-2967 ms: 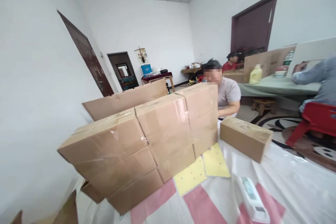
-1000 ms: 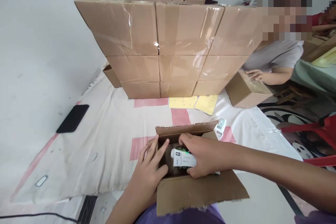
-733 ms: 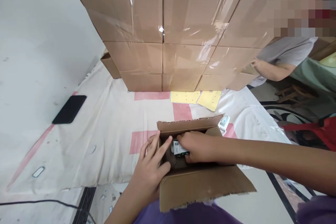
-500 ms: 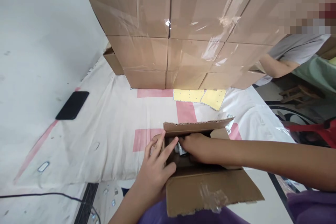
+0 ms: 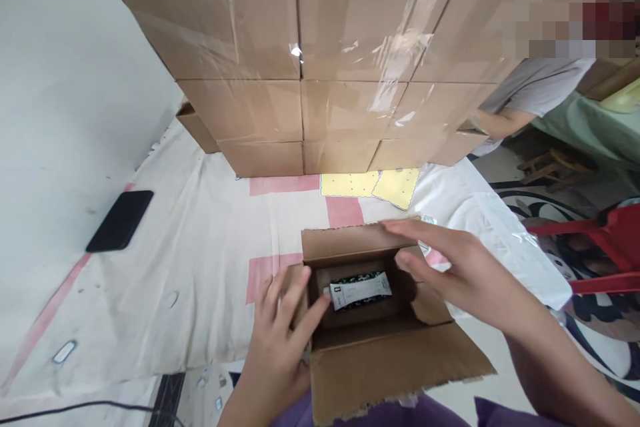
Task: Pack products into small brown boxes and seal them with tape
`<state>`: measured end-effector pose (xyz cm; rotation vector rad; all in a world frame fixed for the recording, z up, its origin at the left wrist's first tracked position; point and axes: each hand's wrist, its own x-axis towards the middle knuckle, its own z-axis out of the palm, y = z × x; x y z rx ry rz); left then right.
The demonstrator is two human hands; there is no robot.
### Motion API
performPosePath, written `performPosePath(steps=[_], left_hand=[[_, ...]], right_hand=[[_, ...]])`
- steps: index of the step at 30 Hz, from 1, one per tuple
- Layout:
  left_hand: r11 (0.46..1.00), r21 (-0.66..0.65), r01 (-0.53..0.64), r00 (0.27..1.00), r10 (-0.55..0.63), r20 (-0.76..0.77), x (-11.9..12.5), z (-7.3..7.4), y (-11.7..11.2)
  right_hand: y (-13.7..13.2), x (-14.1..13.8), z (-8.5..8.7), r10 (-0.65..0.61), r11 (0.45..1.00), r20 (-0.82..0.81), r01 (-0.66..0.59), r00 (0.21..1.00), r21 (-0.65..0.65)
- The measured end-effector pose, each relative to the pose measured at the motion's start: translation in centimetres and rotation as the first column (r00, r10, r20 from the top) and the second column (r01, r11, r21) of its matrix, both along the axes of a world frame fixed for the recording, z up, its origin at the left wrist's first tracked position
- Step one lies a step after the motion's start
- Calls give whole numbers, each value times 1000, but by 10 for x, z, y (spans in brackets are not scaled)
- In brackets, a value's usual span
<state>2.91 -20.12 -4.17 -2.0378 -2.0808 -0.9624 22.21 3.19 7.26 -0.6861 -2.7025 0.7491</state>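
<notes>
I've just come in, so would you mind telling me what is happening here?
A person has both bare hands at an open cardboard box. The left hand is at its left end, and the right hand is open above the right end, holding nothing. A white tube lies inside, with something dark and patterned around it. Beyond stands a stack of taped cartons, and a co-worker's sleeve shows at the right.

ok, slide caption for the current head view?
White tube inside an open box, left hand and right hand at opposite ends, stacked cartons behind.
</notes>
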Motion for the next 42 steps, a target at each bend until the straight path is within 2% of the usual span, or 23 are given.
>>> performPosePath(steps=[3, 4, 6, 9, 11, 13, 15, 17, 19, 20, 22, 24, 26, 31, 35, 37, 39, 42], left_hand=[[973, 218, -79, 996, 68, 59, -3, -8, -8], [953, 298, -49, 998, 37, 44, -3, -9, -9], [912, 397, 108, 994, -97, -47, -3, -4, -6], [877, 352, 327, 945, -311, -102, -1, 12, 9], [881, 258, 397, 917, -393, -71, 1, 20, 19], [881, 195, 430, 900, -436, -14, 5, 18, 24], [915, 235, 329, 933, -354, 72, 10, 10, 26], [948, 311, 63, 971, -130, 200, 15, 1, 27], [943, 284, -174, 943, 77, 324, 18, -4, 30], [948, 234, -213, 924, 118, 363, 18, -5, 31], [974, 158, -161, 923, 92, 373, 14, -6, 33], [983, 173, -59, 954, 5, 298, 9, -5, 35], [973, 233, -1, 972, -54, 228, 4, -7, 36], [941, 338, -32, 985, -27, 168, -11, -15, 47], [934, 346, 95, 991, -57, -117, -36, -12, 61], [944, 287, 162, 944, -63, -324, -47, -11, 67], [951, 215, 221, 863, -88, -498, -55, -15, 71], [941, 179, 288, 782, -123, -610, -60, -30, 73]], right_hand=[[12, 36, -13, -117, 993, -54, 115, 992, -36], [13, 43, -22, -131, 988, -59, 126, 990, -85], [13, 47, -40, -144, 970, -88, 123, 986, -211], [7, 38, -64, -178, 929, -233, 85, 956, -359], [2, 31, -75, -238, 898, -332, 77, 913, -434], [-3, 28, -86, -349, 845, -436, 78, 830, -529], [-7, 33, -96, -454, 778, -529, 29, 717, -628], [-11, 42, -107, -499, 742, -603, -54, 622, -669], [-16, 52, -117, -479, 750, -645, -105, 595, -653], [-19, 57, -122, -451, 769, -657, -111, 605, -630], [-26, 64, -129, -351, 838, -661, -92, 663, -538], [-32, 66, -132, -262, 906, -642, -45, 720, -420], [-36, 62, -133, -234, 941, -647, 1, 725, -339], [-27, 32, -129, -210, 948, -694, -29, 689, -316], [-8, 5, -127, -189, 959, -783, -59, 593, -276], [-1, -1, -125, -151, 962, -796, -98, 587, -255], [4, -1, -124, -116, 961, -767, -122, 632, -247], [4, 7, -124, -90, 962, -715, -126, 693, -244]])
